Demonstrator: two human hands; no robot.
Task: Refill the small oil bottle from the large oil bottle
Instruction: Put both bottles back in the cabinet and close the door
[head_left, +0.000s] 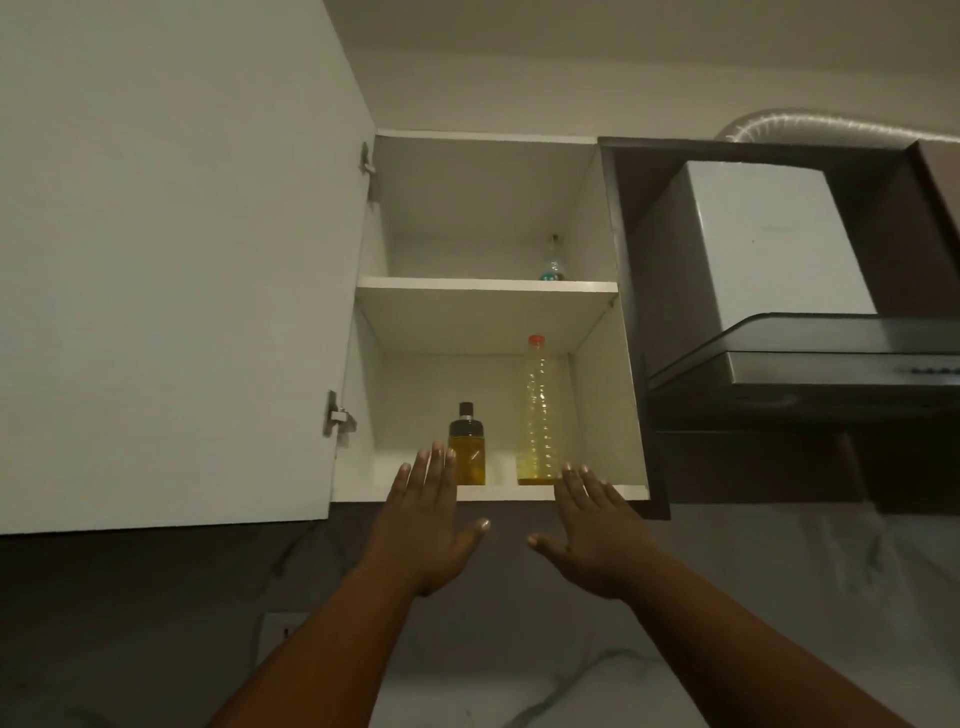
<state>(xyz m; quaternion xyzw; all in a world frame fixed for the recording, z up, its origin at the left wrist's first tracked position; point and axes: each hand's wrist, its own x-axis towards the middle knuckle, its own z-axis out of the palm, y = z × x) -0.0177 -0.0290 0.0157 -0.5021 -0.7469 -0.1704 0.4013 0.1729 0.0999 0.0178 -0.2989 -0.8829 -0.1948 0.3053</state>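
I reach up with both hands toward the open wall cabinet (608, 395), fingers straight and holding nothing. My left hand (426, 525) rises just in front of the small oil bottle (466, 449) on the lower shelf (498, 491); my right hand (597, 535) nears the large oil bottle (540, 415), standing to its right. Fetching comes first, I judge: each hand must next wrap its bottle and lift it down upright.

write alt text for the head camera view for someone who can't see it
Two open hands, left hand and right hand, reach up toward an open wall cabinet. On its lower shelf stand a small oil bottle and, to its right, a tall large oil bottle with a red cap, neither yet touched.
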